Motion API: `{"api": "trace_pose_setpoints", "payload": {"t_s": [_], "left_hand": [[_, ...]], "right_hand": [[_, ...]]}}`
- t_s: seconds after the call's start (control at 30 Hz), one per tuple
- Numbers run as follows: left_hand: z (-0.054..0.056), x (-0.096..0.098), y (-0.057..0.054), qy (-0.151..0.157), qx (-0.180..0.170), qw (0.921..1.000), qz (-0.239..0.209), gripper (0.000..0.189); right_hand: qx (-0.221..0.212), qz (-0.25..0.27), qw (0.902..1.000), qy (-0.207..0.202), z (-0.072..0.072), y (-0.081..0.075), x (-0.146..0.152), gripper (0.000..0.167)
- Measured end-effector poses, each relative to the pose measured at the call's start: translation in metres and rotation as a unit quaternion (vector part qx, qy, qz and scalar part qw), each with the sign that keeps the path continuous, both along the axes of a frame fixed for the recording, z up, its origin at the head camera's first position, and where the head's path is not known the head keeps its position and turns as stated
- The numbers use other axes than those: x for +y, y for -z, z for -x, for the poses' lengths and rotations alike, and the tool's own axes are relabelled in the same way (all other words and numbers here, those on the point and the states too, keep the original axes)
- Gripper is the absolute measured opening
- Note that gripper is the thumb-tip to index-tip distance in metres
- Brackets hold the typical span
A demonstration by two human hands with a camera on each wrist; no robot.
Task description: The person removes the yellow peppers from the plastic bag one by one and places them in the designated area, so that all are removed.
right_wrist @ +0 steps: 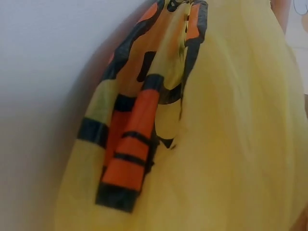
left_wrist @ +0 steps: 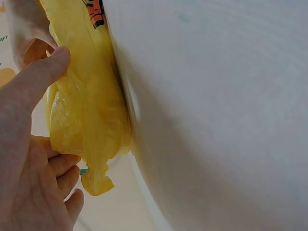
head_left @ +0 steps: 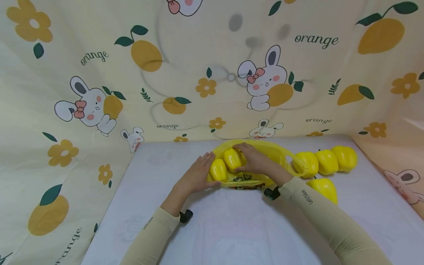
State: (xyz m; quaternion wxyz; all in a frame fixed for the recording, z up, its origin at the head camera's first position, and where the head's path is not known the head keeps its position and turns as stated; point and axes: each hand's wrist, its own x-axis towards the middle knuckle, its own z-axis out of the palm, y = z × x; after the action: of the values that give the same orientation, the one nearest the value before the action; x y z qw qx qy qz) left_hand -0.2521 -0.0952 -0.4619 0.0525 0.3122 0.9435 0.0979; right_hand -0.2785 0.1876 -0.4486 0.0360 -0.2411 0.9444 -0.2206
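Note:
A yellow plastic bag (head_left: pixel 273 149) with printed black and orange markings lies spread at the far middle of the table, its mouth facing up and toward me. Inside at its left end sits one yellow bell pepper (head_left: pixel 218 170). Beside it, my right hand (head_left: pixel 254 160) reaches into the bag and grips a second yellow bell pepper (head_left: pixel 232 159) between thumb and fingers. My left hand (head_left: pixel 196 176) holds the bag's left end, thumb at the front edge and fingers along the outer side. In the right wrist view, the printed bag (right_wrist: pixel 231 134) hides the right hand's fingers.
Right of the bag, several more yellow bell peppers (head_left: pixel 328 162) stand in a row, with another pepper (head_left: pixel 324 189) nearer me. A bag handle loop (head_left: pixel 302 170) overlaps the row's left pepper. A patterned cloth (head_left: pixel 205 121) hangs behind the white table (head_left: pixel 225 228).

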Motion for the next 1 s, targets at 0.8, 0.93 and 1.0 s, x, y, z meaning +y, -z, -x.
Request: {"api": "trace_pose_setpoints", "payload": {"t_s": [0.8, 0.93, 1.0], "left_hand": [[0.001, -0.001, 0.002, -0.001, 0.011, 0.9999, -0.003, 0.11], [0.0, -0.001, 0.002, 0.001, 0.011, 0.9999, -0.004, 0.11], [0.0, -0.001, 0.002, 0.003, 0.011, 0.9999, -0.008, 0.11]], "right_hand": [[0.024, 0.041, 0.9988, -0.016, -0.043, -0.03, 0.025, 0.09], [0.034, 0.05, 0.998, -0.014, -0.052, -0.039, 0.032, 0.09], [0.04, 0.051, 0.9978, -0.012, -0.057, -0.045, 0.037, 0.09]]}}
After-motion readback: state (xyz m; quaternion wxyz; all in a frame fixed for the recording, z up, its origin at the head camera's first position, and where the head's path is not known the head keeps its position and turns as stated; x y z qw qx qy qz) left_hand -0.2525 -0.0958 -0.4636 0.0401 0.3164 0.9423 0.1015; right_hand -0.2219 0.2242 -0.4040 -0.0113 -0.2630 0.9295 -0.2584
